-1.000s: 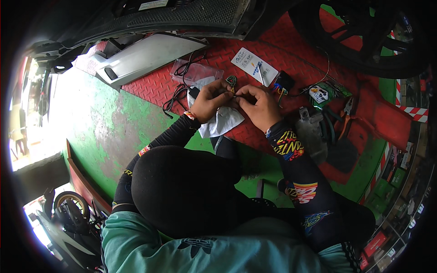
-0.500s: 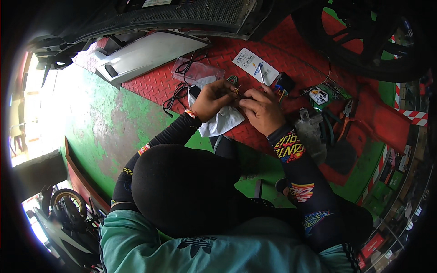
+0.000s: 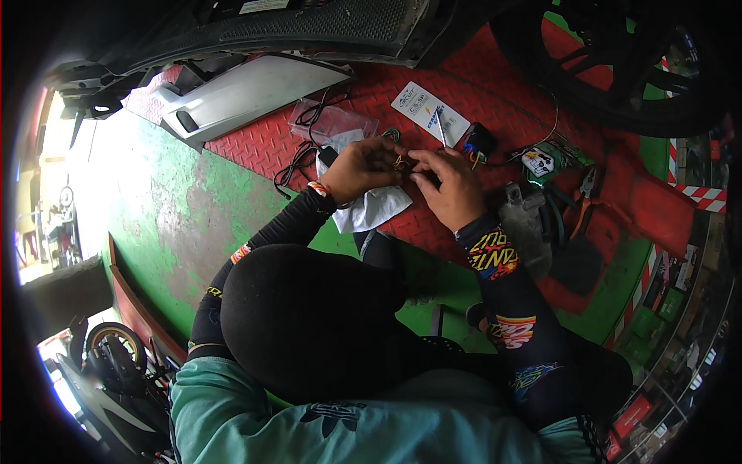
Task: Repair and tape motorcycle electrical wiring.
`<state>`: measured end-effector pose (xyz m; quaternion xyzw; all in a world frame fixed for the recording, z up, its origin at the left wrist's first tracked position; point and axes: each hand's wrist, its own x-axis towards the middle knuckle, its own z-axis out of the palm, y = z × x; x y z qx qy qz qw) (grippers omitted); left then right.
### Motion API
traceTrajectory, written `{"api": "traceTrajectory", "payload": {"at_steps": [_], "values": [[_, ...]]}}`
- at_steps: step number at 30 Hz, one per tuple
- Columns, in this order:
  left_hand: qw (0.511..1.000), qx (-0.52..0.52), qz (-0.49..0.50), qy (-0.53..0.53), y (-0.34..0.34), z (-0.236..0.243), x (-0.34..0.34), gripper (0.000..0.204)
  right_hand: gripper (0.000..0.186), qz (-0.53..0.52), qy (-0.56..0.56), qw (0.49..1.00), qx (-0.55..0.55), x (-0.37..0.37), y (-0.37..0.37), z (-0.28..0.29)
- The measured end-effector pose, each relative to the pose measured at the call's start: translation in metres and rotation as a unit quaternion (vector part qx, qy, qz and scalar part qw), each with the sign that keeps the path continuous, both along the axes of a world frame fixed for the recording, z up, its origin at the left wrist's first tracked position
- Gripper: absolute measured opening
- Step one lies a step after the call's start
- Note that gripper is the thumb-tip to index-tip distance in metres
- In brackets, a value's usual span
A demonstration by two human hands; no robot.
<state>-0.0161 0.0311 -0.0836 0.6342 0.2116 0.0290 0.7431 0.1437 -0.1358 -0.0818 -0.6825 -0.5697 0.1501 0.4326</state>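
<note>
Thin yellowish wires [image 3: 399,162] lie between my two hands, over the red checkered plate [image 3: 255,158]. My left hand [image 3: 362,172] is closed, pinching these wires at its fingertips. Just to the right, my right hand [image 3: 450,187] is curled with its index finger reaching toward the wires; what its fingers grip is too small to make out. A slim pale rod [image 3: 442,130] stands out above its knuckles, over a white printed card [image 3: 427,108]; I cannot tell whether the hand holds it. Under my left wrist is a white cloth [image 3: 379,209]. A coil of green wire [image 3: 393,134] lies beyond my fingertips.
A small black box with coloured wires [image 3: 479,141] sits right of the card. Orange-handled pliers [image 3: 583,203] lie farther right. Black cable [image 3: 294,166] and a clear plastic bag [image 3: 332,122] are at left. A pale body panel [image 3: 247,97] and a wheel [image 3: 610,69] border the far side.
My right thumb and index finger have spread farther apart, and my left fingers have shifted around the wires. Everything else stays in place apart from a slight shift of the view.
</note>
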Motion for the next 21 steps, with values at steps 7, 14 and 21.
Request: {"api": "traceTrajectory", "payload": {"at_steps": [7, 14, 21], "values": [[0.984, 0.172, 0.000, -0.054, -0.005, 0.001, 0.004, 0.037, 0.014, 0.007, -0.011, 0.997, -0.072, 0.002, 0.002, 0.001], [0.889, 0.439, -0.066, -0.113, -0.002, 0.006, 0.005, 0.032, 0.015, 0.007, -0.029, 0.999, -0.043, 0.000, 0.002, -0.008], [0.872, 0.484, -0.005, -0.078, -0.007, 0.005, 0.004, 0.035, 0.013, 0.013, -0.031, 0.999, -0.028, 0.000, 0.006, -0.003]]}}
